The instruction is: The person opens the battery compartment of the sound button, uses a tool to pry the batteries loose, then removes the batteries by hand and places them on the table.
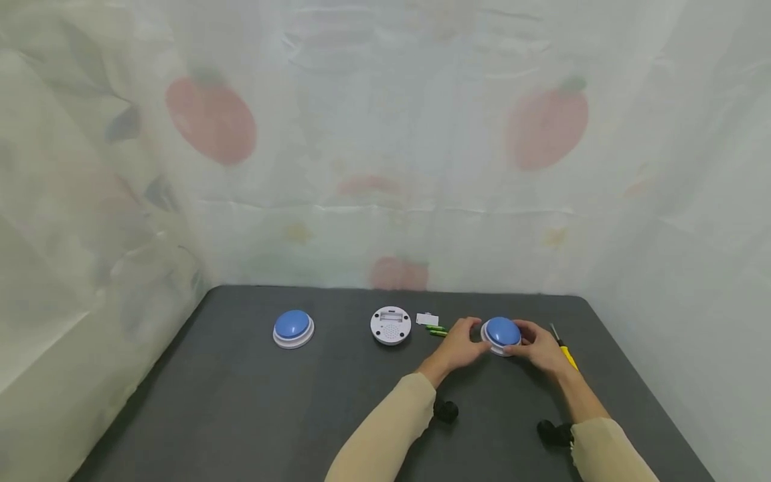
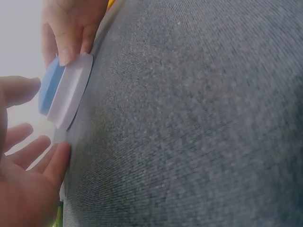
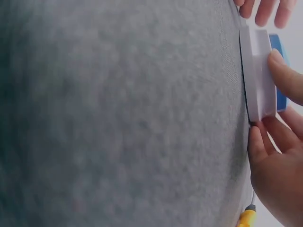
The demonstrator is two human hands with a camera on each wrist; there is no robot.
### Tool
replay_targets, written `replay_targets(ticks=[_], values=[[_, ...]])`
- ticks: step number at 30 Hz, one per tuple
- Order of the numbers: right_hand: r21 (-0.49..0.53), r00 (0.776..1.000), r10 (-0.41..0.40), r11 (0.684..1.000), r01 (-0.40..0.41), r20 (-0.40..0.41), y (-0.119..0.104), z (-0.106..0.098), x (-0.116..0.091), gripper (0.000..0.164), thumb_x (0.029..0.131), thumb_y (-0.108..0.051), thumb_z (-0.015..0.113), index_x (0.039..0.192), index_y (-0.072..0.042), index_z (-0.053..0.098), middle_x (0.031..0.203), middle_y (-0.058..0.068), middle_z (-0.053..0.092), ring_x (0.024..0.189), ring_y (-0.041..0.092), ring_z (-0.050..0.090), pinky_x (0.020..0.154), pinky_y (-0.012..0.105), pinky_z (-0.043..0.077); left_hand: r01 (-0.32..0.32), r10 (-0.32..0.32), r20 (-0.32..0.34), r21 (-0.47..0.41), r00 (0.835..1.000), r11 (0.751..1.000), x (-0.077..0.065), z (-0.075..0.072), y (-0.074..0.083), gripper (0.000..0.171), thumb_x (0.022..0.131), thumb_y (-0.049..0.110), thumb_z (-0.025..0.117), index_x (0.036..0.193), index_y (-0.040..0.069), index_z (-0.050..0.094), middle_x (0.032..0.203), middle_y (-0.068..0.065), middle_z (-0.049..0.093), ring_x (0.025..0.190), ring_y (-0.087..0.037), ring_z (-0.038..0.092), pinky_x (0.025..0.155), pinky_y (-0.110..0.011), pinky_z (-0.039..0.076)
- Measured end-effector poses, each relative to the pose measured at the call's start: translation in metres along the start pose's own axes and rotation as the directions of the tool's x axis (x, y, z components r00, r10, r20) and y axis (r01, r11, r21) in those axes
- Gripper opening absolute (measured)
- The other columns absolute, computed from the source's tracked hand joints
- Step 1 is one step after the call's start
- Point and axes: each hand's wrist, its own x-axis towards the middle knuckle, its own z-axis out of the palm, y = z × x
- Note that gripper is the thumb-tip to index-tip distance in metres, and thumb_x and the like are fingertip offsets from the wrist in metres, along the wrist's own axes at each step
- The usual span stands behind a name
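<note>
A round push button (image 1: pixel 502 331) with a blue dome and white base sits dome up on the dark table, toward the right. My right hand (image 1: pixel 540 348) holds it from the right, thumb against the near side and fingers round the far side, as the right wrist view shows. To the left of the button, my left hand (image 1: pixel 460 346) is spread. The left wrist view shows a gap between its thumb and fingers (image 2: pixel 28 151) and the button's white base (image 2: pixel 71 97).
Left of the hands, a white round unit (image 1: pixel 390 326) lies underside up with its battery slot exposed. Beside it are a small white cover (image 1: pixel 427 319) and green batteries (image 1: pixel 436 331). Another blue button (image 1: pixel 292 325) stands farther left. A yellow-handled screwdriver (image 1: pixel 567 355) lies past my right hand.
</note>
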Motion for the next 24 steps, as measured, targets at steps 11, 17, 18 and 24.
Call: replay_targets(ticks=[11, 17, 18, 24], values=[[0.04, 0.993, -0.058, 0.998, 0.054, 0.106, -0.006, 0.004, -0.003, 0.077, 0.087, -0.014, 0.082, 0.147, 0.011, 0.04, 0.149, 0.035, 0.042, 0.135, 0.05, 0.045, 0.103, 0.053, 0.045, -0.017, 0.016, 0.014, 0.071, 1.0, 0.997, -0.004, 0.001, -0.001, 0.06, 0.089, 0.02, 0.08, 0.142, 0.006, 0.056, 0.139, -0.009, 0.057, 0.129, -0.021, 0.053, 0.108, -0.035, 0.042], [0.006, 0.994, -0.059, 0.998, 0.059, 0.094, -0.011, 0.008, -0.005, 0.077, 0.086, -0.018, 0.084, 0.146, 0.009, 0.044, 0.146, 0.032, 0.047, 0.132, 0.048, 0.05, 0.103, 0.055, 0.045, -0.014, 0.015, -0.026, 0.057, 1.0, 0.998, -0.006, -0.004, 0.0, 0.054, 0.085, 0.015, 0.082, 0.134, 0.005, 0.062, 0.129, -0.008, 0.06, 0.12, -0.019, 0.058, 0.104, -0.034, 0.045], [-0.002, 0.994, -0.056, 0.998, 0.057, 0.093, -0.012, 0.008, -0.006, 0.077, 0.086, -0.019, 0.083, 0.146, 0.009, 0.044, 0.146, 0.031, 0.048, 0.131, 0.047, 0.051, 0.102, 0.054, 0.045, -0.013, 0.014, -0.027, 0.049, 1.0, 0.999, -0.007, -0.005, -0.001, 0.053, 0.085, 0.015, 0.083, 0.133, 0.005, 0.062, 0.128, -0.008, 0.061, 0.118, -0.019, 0.058, 0.102, -0.033, 0.045], [0.039, 0.995, -0.049, 0.998, 0.046, 0.081, -0.022, 0.009, -0.014, 0.076, 0.087, -0.02, 0.082, 0.147, 0.007, 0.045, 0.147, 0.03, 0.048, 0.129, 0.046, 0.053, 0.101, 0.053, 0.047, -0.014, 0.012, -0.026, -0.076, 1.0, 0.997, -0.01, -0.011, -0.004, 0.051, 0.084, 0.013, 0.084, 0.129, 0.004, 0.063, 0.123, -0.006, 0.06, 0.108, -0.016, 0.061, 0.094, -0.03, 0.049]])
